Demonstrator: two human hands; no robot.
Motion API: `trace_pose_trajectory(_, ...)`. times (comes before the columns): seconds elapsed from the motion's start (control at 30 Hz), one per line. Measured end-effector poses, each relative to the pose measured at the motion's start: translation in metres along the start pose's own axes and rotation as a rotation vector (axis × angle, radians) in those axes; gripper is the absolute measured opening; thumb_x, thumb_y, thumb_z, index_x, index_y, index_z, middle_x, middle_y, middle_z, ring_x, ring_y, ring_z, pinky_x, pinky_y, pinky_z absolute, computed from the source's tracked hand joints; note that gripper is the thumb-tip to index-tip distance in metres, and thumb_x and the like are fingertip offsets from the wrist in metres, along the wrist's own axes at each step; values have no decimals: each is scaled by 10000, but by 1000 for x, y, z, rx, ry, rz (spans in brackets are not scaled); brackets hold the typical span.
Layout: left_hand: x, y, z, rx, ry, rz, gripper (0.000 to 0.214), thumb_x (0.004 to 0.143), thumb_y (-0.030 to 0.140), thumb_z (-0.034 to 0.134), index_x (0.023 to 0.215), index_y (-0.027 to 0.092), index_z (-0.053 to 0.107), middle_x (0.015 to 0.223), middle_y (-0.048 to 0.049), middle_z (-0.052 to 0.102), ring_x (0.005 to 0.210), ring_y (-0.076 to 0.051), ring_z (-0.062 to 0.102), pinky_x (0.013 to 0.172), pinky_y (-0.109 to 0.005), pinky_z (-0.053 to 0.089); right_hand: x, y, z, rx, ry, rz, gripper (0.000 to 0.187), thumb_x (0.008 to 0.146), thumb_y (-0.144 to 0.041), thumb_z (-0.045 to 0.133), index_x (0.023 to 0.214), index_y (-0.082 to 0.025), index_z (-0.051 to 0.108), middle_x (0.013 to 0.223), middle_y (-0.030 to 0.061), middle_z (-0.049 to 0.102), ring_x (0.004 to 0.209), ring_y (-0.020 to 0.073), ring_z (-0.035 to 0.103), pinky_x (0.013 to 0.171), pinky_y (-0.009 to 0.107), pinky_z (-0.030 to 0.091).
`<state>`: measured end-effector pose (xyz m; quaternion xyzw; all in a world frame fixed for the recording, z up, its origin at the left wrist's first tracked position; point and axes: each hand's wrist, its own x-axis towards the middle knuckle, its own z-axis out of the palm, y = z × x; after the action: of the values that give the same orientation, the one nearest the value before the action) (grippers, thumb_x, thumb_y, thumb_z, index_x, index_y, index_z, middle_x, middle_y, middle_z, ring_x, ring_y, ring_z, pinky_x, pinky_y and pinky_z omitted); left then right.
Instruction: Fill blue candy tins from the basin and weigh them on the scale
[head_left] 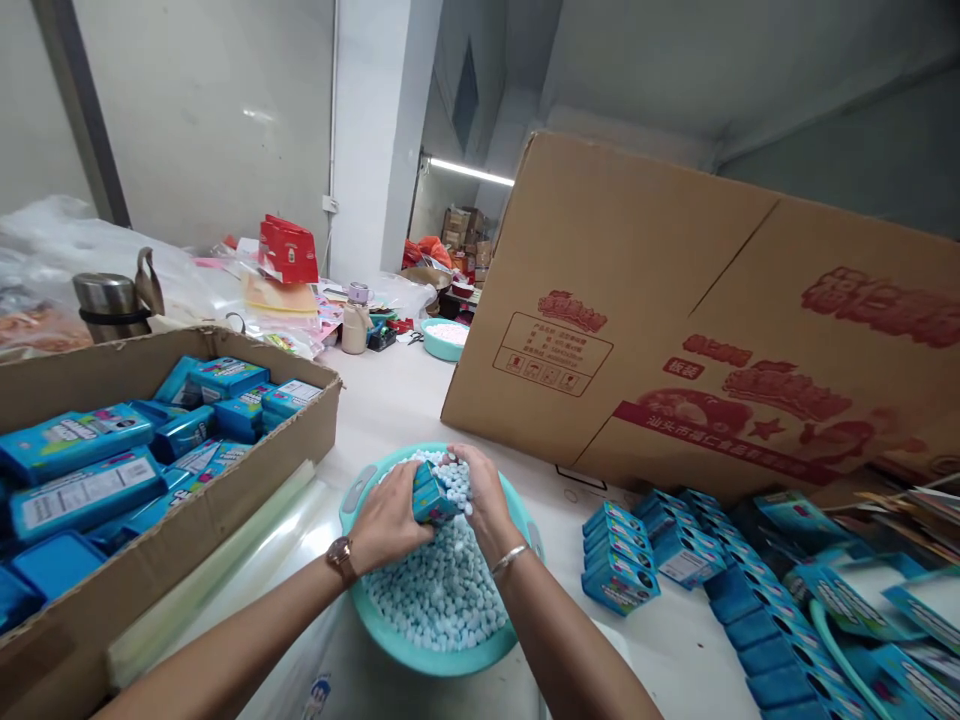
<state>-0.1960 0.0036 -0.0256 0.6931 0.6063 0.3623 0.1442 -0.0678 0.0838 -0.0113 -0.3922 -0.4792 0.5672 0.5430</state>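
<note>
Directly in front of me stood a teal basin [352, 505] full of small pale blue and white tablets [439, 590], near the table's front edge. Room around it was narrow: on the left an open cardboard box [225, 500] of blue packets came close to the rim, with a roll of clear film [225, 560] lying between them, and on the right stacks of small blue boxes [622, 555] stood just beside it. Behind, a big tilted carton [675, 330] closed the far right side, while the white table [390, 400] was free only toward the back.

My left hand [386, 525] was closed around a small blue box [431, 498], holding it over the tablets. My right hand [484, 495] was curled with fingers together, touching the same box from the other side and resting on the tablet heap. The box was between both hands, above the far half of the basin.
</note>
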Motion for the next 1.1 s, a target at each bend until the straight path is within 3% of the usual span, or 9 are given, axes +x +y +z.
trace_pose_trajectory(0.53, 7, 7, -7, 16, -77, -41, 683, 571, 233, 632, 1217, 168, 419, 1199, -133, 539, 1132, -322, 520, 943, -411, 413, -7, -4, 4, 28, 72, -9, 151, 662, -310, 622, 692, -172, 676, 659, 17, 668, 727, 183, 603, 744, 282, 445)
trace_pose_trajectory(1.1, 8, 9, -11, -2, -166, -105, 665, 560, 236, 642, 1185, 183, 421, 1143, -90, 542, 1094, -296, 529, 891, -373, 420, -12, -3, 6, 43, 103, 7, 159, 640, -289, 600, 631, -153, 681, 639, 47, 677, 679, 197, 616, 720, 315, 479)
